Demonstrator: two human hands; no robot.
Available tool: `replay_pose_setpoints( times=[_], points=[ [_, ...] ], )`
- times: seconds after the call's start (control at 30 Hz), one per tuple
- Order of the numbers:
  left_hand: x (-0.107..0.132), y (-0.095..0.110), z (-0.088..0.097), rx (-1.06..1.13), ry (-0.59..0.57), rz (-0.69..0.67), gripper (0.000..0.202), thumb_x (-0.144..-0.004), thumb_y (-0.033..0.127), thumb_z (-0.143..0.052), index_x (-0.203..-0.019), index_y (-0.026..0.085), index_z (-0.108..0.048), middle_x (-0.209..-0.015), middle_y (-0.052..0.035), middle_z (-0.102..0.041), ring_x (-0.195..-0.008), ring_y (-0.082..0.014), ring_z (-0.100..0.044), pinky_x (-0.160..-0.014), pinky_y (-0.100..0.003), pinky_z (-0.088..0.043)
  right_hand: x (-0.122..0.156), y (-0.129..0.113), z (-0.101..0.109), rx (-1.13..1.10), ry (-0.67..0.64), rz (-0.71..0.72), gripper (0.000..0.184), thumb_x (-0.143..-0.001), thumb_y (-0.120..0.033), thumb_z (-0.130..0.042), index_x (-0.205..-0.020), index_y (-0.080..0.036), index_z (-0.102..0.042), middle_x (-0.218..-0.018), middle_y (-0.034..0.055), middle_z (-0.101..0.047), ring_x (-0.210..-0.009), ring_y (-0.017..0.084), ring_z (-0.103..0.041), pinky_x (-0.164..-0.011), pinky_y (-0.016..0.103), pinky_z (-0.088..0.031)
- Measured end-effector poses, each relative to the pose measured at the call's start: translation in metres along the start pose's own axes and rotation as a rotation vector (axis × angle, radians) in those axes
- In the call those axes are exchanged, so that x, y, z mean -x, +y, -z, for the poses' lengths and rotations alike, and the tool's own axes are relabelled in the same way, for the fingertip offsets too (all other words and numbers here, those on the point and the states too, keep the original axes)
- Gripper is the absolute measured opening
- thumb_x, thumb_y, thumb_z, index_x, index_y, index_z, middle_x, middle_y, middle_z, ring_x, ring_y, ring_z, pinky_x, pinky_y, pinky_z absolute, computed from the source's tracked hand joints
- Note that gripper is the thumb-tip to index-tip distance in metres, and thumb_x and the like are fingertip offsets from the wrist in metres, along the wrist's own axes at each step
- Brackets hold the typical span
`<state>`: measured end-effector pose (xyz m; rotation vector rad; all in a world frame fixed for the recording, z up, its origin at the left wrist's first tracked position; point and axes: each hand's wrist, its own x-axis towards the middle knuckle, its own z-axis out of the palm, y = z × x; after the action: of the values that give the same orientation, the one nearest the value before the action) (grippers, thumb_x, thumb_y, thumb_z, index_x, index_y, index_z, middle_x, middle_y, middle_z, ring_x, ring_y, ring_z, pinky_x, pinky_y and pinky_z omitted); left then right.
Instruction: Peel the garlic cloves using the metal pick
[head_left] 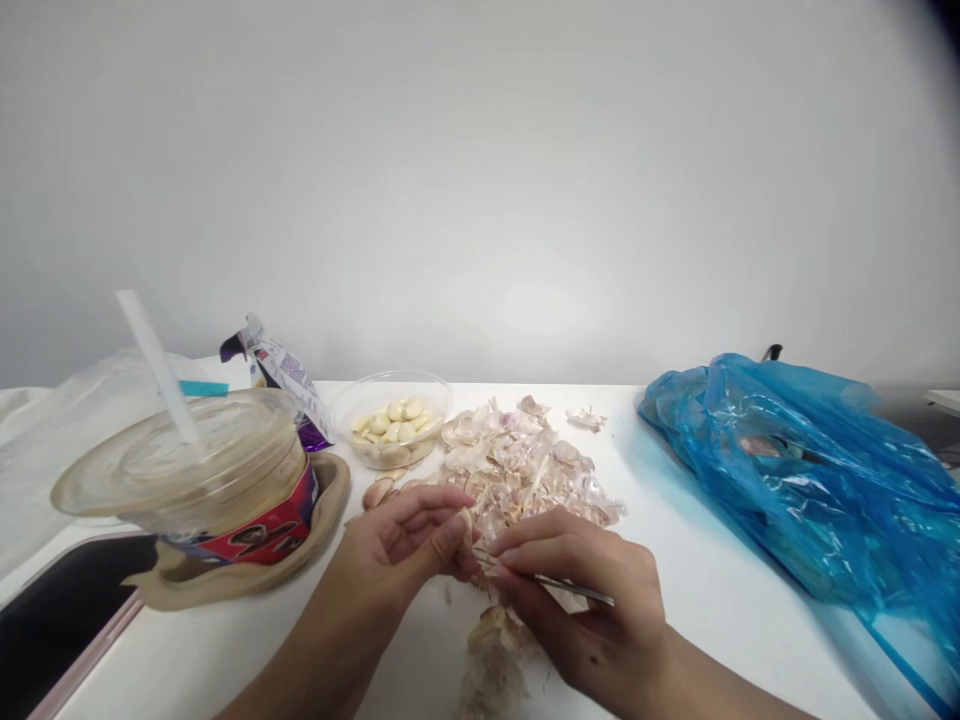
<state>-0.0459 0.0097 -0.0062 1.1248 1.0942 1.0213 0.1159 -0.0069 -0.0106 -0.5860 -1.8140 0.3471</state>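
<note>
Between the thumb and fingers of my left hand (397, 565) is a garlic clove (467, 525), mostly covered by the fingertips. My right hand (592, 590) pinches a thin metal tool (577, 590), its tip against or close to the clove; its exact kind is hidden by my fingers. Behind both hands spreads a heap of garlic skins (510, 460). A clear plastic bowl (343, 405) of peeled garlic cloves (397, 424) stands at the back left of the heap. A few unpeeled cloves (379, 491) lie in front of the bowl. Below my hands sits a dry, rooty garlic remnant (493, 660).
At left, a large lidded cup (255, 470) with a straw sits in a cardboard holder (334, 500), beside a dark flat device (67, 610). A purple-and-white packet (285, 375) stands behind. A blue plastic bag (810, 480) covers the right side. The wall (525, 200) borders the table.
</note>
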Motion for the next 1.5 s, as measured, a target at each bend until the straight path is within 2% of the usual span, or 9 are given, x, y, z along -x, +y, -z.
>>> replay_pose_setpoints(
  times=[0.43,0.93,1.3,1.5],
  points=[
    [-0.0002,-0.0055,0.0028,0.034,-0.034,0.014,0.016,-0.074,0.028,-0.060,-0.088,0.022,-0.059,-0.064,0.0030,-0.065,-0.067,-0.0137,-0.060,-0.066,-0.025,-0.045,-0.0007,0.0011,-0.0011,-0.004,-0.018,0.013,0.010,-0.075,-0.002,-0.059,-0.081,-0.010,-0.057,-0.077,0.0082,-0.064,-0.070,0.012,-0.062,-0.062,0.019,-0.051],
    [-0.0006,-0.0045,0.0012,0.040,-0.006,0.011,0.016,-0.072,0.024,-0.063,-0.087,0.023,-0.059,-0.066,0.0051,-0.066,-0.067,-0.0106,-0.061,-0.062,-0.020,-0.045,-0.0014,-0.0018,-0.0003,0.013,0.026,0.009,0.010,-0.074,-0.001,-0.059,-0.080,-0.010,-0.058,-0.074,0.0094,-0.065,-0.067,0.013,-0.062,-0.059,0.021,-0.052],
    [-0.0018,-0.0026,-0.0014,0.063,0.021,0.006,0.022,-0.065,0.018,-0.069,-0.085,0.021,-0.061,-0.069,0.0022,-0.068,-0.071,-0.0129,-0.062,-0.064,-0.020,-0.048,-0.0016,-0.0009,-0.0001,0.040,0.045,0.008,0.010,-0.076,-0.005,-0.057,-0.082,-0.013,-0.058,-0.075,0.0074,-0.065,-0.067,0.013,-0.062,-0.059,0.021,-0.053],
    [-0.0017,-0.0034,-0.0013,0.056,0.052,0.002,0.025,-0.065,0.020,-0.070,-0.088,0.022,-0.061,-0.071,0.0020,-0.068,-0.075,-0.0131,-0.062,-0.065,-0.019,-0.048,-0.0031,-0.0017,0.0017,0.035,0.057,0.019,0.011,-0.075,-0.003,-0.058,-0.082,-0.011,-0.059,-0.075,0.0080,-0.065,-0.067,0.013,-0.062,-0.059,0.021,-0.052]
  ],
)
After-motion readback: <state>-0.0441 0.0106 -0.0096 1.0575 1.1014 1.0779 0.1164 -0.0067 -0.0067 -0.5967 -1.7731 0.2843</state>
